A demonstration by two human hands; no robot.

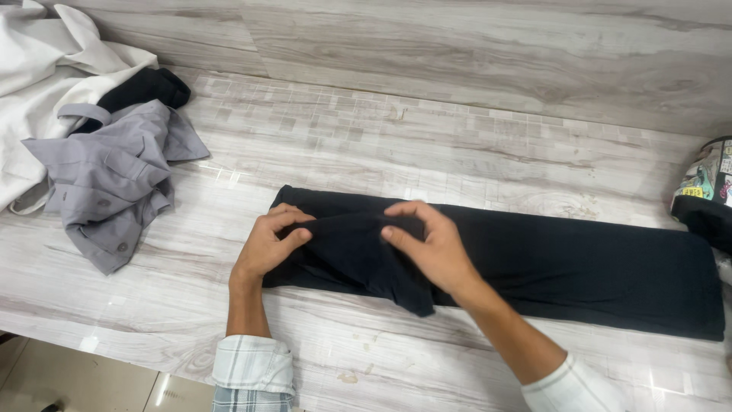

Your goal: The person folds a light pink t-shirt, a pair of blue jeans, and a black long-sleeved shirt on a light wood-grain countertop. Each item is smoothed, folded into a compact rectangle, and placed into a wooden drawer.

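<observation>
Head view: looking down on a pale wood-grain surface (473,152) with both forearms reaching in from the bottom edge.
Dark garment: a long black garment (549,267) lies folded in a band across the surface, running from the middle out to the right edge.
Left hand: the left hand (267,244) pinches a fold of the black cloth at the garment's left end, fingers curled over it.
Right hand: the right hand (431,244) grips the same raised fold just beside the left, thumb tucked under.
Step in hand: it looks like the left end is being turned over onto the rest; the next move would call for laying that flap flat and square.
Other clothes: a grey shirt (114,179), a white cloth (46,84) and a small black piece (145,88) lie heaped at the far left, well apart.
Package: a rounded bag with a colourful print (705,187) sits at the right edge, touching the garment's far end.
</observation>
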